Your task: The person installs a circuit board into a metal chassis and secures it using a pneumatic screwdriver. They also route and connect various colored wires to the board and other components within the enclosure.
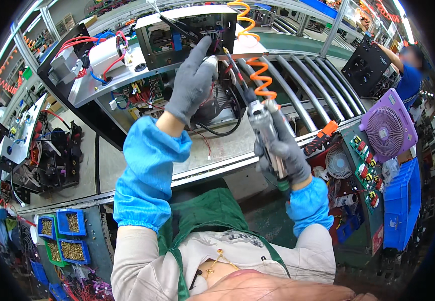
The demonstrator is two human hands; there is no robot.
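My right hand point(283, 148), in a grey glove, is wrapped round a silver power screwdriver point(263, 128). Its long shaft slants up and left, the tip close to the metal chassis point(187, 37) of an electrical unit. My left hand point(192, 83), gloved too, reaches up to the chassis's lower front edge. Its index finger is stretched upward near black cables point(179, 27), the thumb side apart from it; the other fingers are partly hidden. Below the left hand, circuit boards and a black cable point(225, 131) show inside the open unit.
Orange coiled hoses point(263, 80) hang beside the screwdriver. A roller conveyor point(302, 90) runs to the right, with a purple fan point(389, 125) and a blue bin point(402, 205) nearer. At left stand a white cylinder point(108, 56) with wires and small blue bins point(72, 222) of brass-coloured parts. Another person point(410, 75) works at far right.
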